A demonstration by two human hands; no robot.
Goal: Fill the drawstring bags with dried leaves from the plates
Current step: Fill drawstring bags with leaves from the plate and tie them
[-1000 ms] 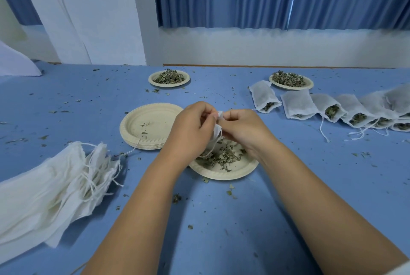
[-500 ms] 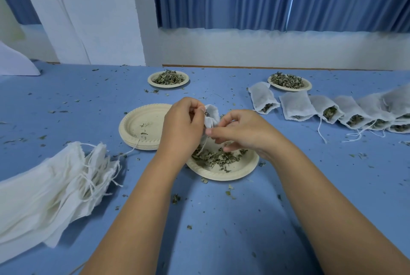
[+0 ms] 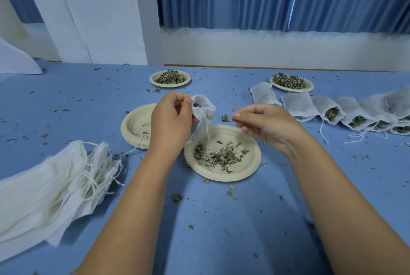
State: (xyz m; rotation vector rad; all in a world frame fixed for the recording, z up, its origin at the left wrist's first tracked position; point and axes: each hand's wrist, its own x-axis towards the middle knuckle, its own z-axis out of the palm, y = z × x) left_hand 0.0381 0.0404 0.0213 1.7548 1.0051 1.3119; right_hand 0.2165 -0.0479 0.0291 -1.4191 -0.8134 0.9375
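My left hand (image 3: 170, 123) pinches the rim of a white drawstring bag (image 3: 205, 109) and holds it up over the table, mouth open, a few dark leaves showing inside. Its string hangs down toward the near paper plate (image 3: 251, 164), which carries a thin scatter of dried leaves (image 3: 218, 156). My right hand (image 3: 260, 122) hovers to the right of the bag, apart from it, fingers curled with thumb and forefinger together; I see nothing between them.
A stack of plates (image 3: 134, 124) lies behind my left hand. Two plates heaped with leaves (image 3: 169, 77) (image 3: 290, 82) sit at the back. A row of filled bags (image 3: 332, 110) runs to the right edge, a pile of flat bags (image 3: 48, 183) lies left. Crumbs litter the blue table (image 3: 221, 230).
My right hand has let go of the bag's mouth and drawn away to the right. The left hand has lifted the bag a little, and its mouth now gapes open.
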